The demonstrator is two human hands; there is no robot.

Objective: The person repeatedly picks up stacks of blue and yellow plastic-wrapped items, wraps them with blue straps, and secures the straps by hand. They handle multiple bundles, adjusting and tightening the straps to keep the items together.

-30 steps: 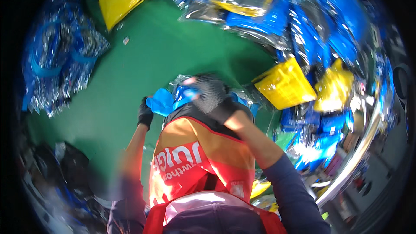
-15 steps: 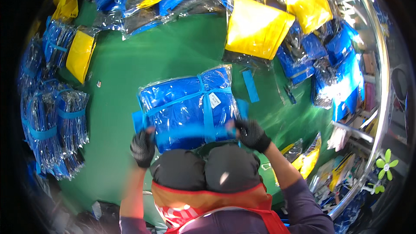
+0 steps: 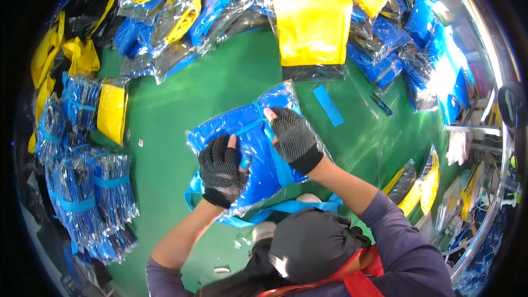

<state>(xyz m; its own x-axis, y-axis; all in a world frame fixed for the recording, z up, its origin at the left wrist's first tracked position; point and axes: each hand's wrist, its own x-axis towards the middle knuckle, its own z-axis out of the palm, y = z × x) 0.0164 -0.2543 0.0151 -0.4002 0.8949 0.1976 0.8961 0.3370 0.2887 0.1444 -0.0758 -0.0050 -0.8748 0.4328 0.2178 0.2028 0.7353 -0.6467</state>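
A bundle of blue fabric in clear plastic (image 3: 264,168) lies at a slant in front of me. A light-blue strap (image 3: 254,126) crosses its upper part, and another length runs down its front. My left hand (image 3: 223,170), in a black dotted glove with bare fingertips, rests on the left side of the bundle, fingers curled on a bit of light-blue strap. My right hand (image 3: 294,137), gloved alike, bends its fingers over the strap near the top right. A loose light-blue strap (image 3: 275,209) loops below the bundle. Parts of both hands' fingertips are hidden.
Bundled blue packs (image 3: 80,187) stand at the left beside a yellow pack (image 3: 113,111). A yellow pack (image 3: 312,30) and blue packs line the far side. A light-blue strip (image 3: 328,105) and a dark pen-like tool (image 3: 382,104) lie on the green surface (image 3: 165,132). A metal rail curves at right.
Both hands have moved from the bundle's near edge up onto its top. The strap stretched between them now hangs loose below. The bundle has tilted, and the whole view has shifted.
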